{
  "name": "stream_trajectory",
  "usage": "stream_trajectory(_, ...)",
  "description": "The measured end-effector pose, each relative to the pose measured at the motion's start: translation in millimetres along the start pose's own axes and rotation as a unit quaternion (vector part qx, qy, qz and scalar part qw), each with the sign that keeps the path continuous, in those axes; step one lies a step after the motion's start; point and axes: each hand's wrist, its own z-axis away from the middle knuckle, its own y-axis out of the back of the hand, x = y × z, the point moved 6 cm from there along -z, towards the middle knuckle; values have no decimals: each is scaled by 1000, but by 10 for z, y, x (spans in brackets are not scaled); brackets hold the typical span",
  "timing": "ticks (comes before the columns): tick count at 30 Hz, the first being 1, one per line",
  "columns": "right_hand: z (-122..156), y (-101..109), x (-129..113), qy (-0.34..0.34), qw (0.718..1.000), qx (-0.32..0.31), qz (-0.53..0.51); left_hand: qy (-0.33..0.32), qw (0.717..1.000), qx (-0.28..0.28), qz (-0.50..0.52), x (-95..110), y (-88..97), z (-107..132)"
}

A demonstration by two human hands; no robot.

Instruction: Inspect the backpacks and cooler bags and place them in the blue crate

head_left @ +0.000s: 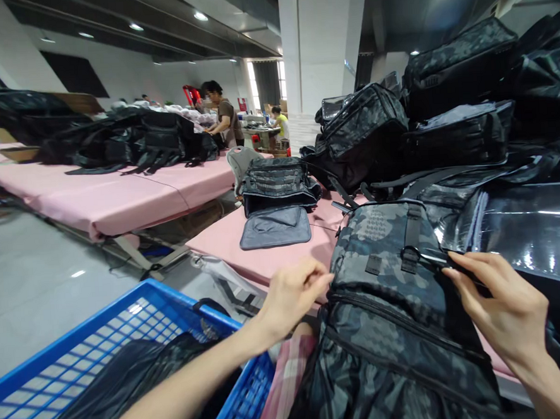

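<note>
We should steady the grey-black camouflage fabric backpack [391, 319]: left hand [292, 292] beside it, fingertips together, hold unclear; right hand [511, 303], at its right edge, pinches a slim item [435, 260].

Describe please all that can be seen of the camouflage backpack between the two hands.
The camouflage backpack is mottled dark grey, black and bluish, apparently fabric. A dark vertical strap and textured patch sit on its upper part; a dark seam crosses below, and the lowest part is wrinkled. It slopes toward the camera by the pink table. The right hand pinches a thin item at its right side; the left hand is by its left edge, contact unclear.
</note>
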Motion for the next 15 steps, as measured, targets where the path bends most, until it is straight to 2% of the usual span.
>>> stream_trajectory(3, -21, -1, -49, 33, 998, 13, 46, -142, 989, 20, -44, 342, -163, -400)
stream_trajectory(6, -19, -2, -86, 52, 994, 12, 92, -229, 966, -19, -118, 634, -472, -678)
stream_trajectory(8, -19, -12, -96, 58, 992, 4, 113, -250, 954, -46, -162, 747, -623, -785)
stream_trajectory(10, -24, -31, -107, 65, 989, -4, 129, -262, 945, -61, -186, 806, -694, -833)
stream_trajectory(15, -67, -104, -168, 111, 981, -22, 159, -282, 934, -66, -209, 817, -715, -849)
